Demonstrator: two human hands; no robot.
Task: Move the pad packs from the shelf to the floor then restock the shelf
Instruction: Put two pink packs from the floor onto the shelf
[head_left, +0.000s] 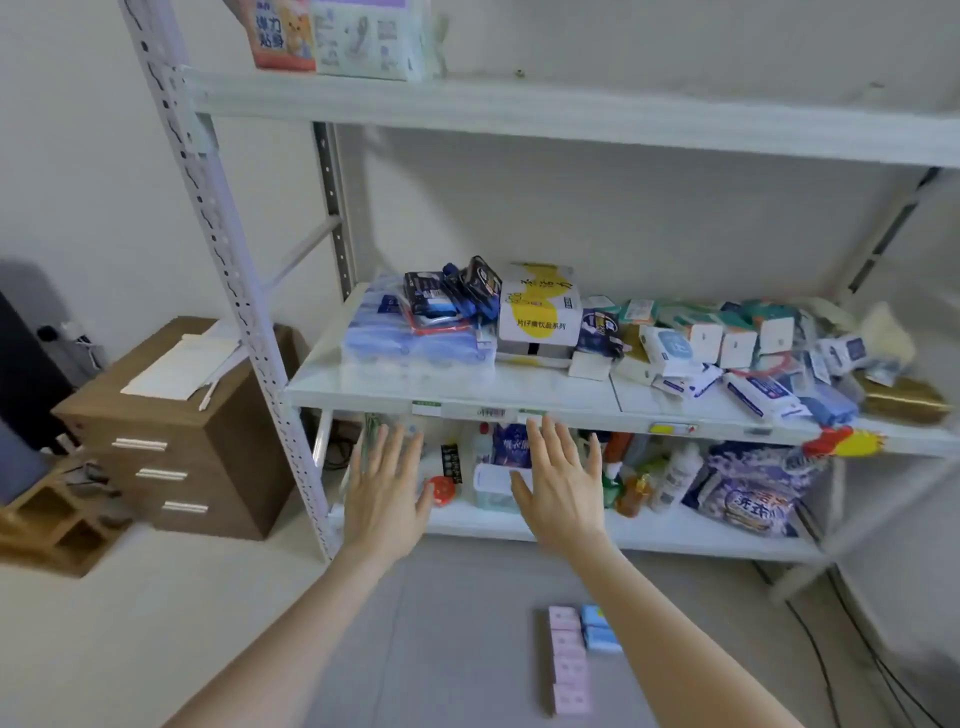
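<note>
Several pink pad packs (569, 660) lie in a column on the grey floor, with blue pad packs (600, 629) beside them on the right. Dark blue pad packs (457, 293) and a large pale blue bundle (410, 343) rest on the left of the white middle shelf (467, 395). My left hand (387, 491) and my right hand (558, 480) are both held out flat, fingers spread, palms down, just below the front edge of that shelf. Neither hand holds anything.
A white and yellow box (540, 309) and many small packs (727, 343) crowd the middle shelf's right half. Bottles and a detergent bag (748, 493) fill the bottom shelf. A brown drawer cabinet (176, 436) stands left of the rack. Cables run along the floor at right.
</note>
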